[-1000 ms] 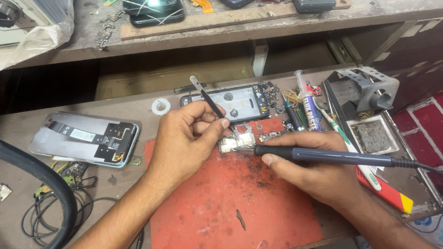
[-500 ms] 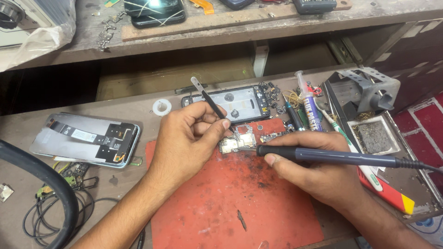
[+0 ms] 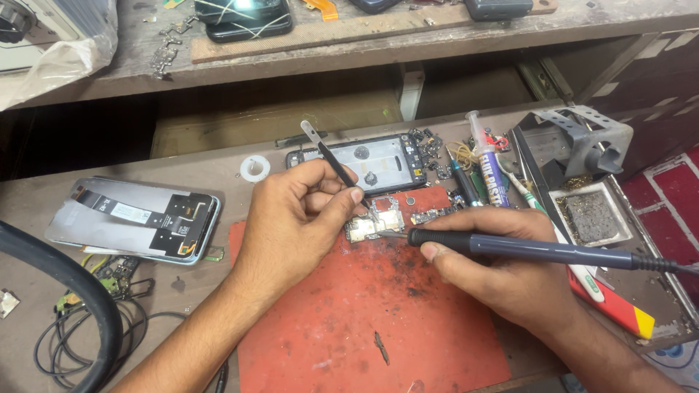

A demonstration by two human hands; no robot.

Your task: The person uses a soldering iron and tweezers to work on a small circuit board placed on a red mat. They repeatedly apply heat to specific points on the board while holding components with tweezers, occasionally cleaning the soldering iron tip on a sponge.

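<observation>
Left hand, right hand: bare, no gloves, rings or sleeves; short nails.

A phone back panel with flex cables is laid screen-down at the left, beside a thick black hose and tangled wires. A small white tape ring is seen behind. A soldering stand, a dirty sponge tray and a paste syringe are placed at the right.
</observation>
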